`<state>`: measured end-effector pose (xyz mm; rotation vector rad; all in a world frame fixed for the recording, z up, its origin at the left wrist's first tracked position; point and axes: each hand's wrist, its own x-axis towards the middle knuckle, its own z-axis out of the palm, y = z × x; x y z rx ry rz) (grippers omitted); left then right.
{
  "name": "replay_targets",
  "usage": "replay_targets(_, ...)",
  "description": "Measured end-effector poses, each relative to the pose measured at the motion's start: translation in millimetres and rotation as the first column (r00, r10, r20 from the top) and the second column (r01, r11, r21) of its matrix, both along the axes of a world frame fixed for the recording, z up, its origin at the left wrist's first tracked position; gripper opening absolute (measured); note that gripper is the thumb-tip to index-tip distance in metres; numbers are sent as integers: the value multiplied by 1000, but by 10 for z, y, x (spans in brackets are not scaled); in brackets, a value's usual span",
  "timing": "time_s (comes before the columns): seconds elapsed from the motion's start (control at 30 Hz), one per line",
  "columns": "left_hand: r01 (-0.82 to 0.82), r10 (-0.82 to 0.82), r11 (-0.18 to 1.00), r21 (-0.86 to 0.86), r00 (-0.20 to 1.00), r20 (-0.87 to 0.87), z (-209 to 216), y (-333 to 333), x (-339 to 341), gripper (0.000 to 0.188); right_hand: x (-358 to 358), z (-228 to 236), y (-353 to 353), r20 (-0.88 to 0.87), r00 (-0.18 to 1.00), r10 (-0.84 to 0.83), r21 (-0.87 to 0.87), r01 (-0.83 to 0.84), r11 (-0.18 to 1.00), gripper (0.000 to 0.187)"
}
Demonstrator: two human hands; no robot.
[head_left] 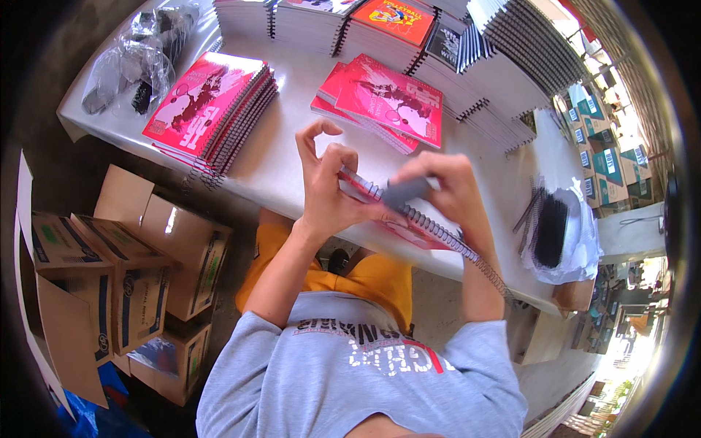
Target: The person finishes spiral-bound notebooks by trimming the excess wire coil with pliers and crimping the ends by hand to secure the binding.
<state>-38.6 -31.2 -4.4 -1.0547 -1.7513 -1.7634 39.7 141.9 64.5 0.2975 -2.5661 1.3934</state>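
My left hand (pixel 326 179) is closed on the edge of a pink-covered notebook (pixel 416 233), held edge-up above the near edge of the table. A dark spiral coil (pixel 438 230) runs along the notebook's top edge, and its loose end trails down to the right past my right wrist. In my right hand (pixel 449 182), smeared by motion, is a dark grey rounded piece (pixel 405 193) that meets the coil; its exact kind is unclear. Just beyond my hands lie a few pink notebooks (pixel 391 98), fanned slightly. Left of them stands a neat stack of pink spiral notebooks (pixel 212 109).
Tall stacks of spiral notebooks (pixel 387 25) line the table's far side. A clear plastic bag (pixel 139 58) lies at the far left, and black coils (pixel 551 226) on white wrapping at the right. Cardboard boxes (pixel 139 285) stand on the floor left of the white table (pixel 288 139).
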Motion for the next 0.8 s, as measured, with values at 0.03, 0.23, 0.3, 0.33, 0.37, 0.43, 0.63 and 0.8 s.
replay_targets(0.03, -20, 19, 1000, -20, 1000, -7, 29, 19, 6, 74, -43, -78, 78, -39, 996, -83, 90, 87, 992, 29)
replay_targets(0.23, 226, -257, 961, 159, 943, 212, -50, 100, 53, 87, 26, -37, -34, 102, 994, 48, -263, -19, 965, 24)
replay_targets(0.3, 216, -247, 960, 177, 953, 177, -65, 118, 47, 88, 23, -145, 111, 115, 993, -16, -348, 56, 936, 23)
replay_targets(0.33, 210, -242, 955, 208, 960, 141, -69, 146, 46, 89, 49, -81, 109, 38, 997, -61, -355, 71, 932, 24)
replay_targets(0.37, 251, -268, 957, 142, 957, 113, -93, 169, 42, 95, 78, -9, 70, -72, 991, 114, -438, -134, 889, 23)
replay_targets(0.43, 281, -310, 944, 174, 935, 173, -163, 159, 77, 95, 97, 32, 18, -107, 964, 242, -347, -264, 900, 21)
replay_targets(0.63, 235, -289, 956, 178, 868, 404, -101, 178, 123, 96, 59, 44, -17, -90, 983, 158, -410, -181, 894, 19)
replay_targets(0.8, 230, -240, 970, 73, 883, 404, -27, 164, 88, 98, -18, 99, -103, -129, 984, 121, -509, -170, 844, 23)
